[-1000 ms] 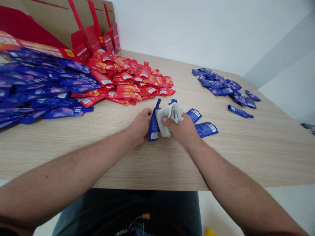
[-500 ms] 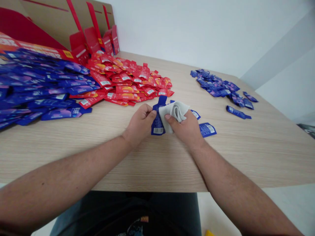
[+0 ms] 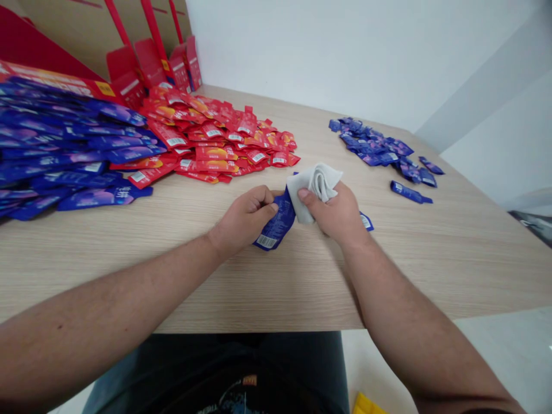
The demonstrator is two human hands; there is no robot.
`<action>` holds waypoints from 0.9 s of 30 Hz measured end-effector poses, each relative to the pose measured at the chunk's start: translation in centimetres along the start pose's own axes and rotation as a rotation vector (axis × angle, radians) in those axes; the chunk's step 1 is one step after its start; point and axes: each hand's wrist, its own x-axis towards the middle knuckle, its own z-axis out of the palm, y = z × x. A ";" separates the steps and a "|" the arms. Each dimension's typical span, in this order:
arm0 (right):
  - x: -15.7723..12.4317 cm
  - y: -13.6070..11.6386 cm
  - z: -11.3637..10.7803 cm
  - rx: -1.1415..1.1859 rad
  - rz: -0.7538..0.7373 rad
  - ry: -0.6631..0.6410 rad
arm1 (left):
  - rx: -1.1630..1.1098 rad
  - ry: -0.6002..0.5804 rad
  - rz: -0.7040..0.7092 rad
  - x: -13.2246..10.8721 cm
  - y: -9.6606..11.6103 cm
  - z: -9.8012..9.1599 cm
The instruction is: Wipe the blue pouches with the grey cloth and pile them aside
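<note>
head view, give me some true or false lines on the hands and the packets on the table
1. The left hand grips a glossy blue foil sachet. True.
2. The right hand holds a crumpled off-white cloth. True.
3. The sachet's white barcode label is hidden. False: it shows at the sachet's lower end.
4. The glossy red sachets lie on the floor. False: they lie in a heap on the pale wood table.
5. A large heap of blue sachets lies to the left of the red ones. True.
</note>
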 end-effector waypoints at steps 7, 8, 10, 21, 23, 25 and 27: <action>0.0 0.1 0.0 -0.030 0.002 0.003 | -0.002 0.002 0.012 0.1 -0.1 0.0; 0.0 0.1 0.0 -0.034 -0.004 -0.004 | 0.003 -0.003 0.009 0.1 -0.1 0.0; 0.1 0.3 0.0 -0.041 -0.019 -0.027 | 0.021 -0.006 0.002 0.1 -0.1 0.0; -0.6 -0.3 0.4 -0.178 -0.101 -0.123 | 0.175 0.202 -0.101 0.6 -1.0 -0.3; -0.7 -0.4 0.6 -0.242 -0.071 -0.142 | 0.136 0.249 -0.141 0.8 -1.4 -0.3; -0.7 -0.5 0.7 -0.277 -0.048 -0.131 | 0.058 0.278 -0.179 1.0 -1.6 -0.2; -0.7 -0.5 0.8 -0.288 -0.060 -0.164 | -0.012 0.296 -0.218 1.0 -1.5 0.0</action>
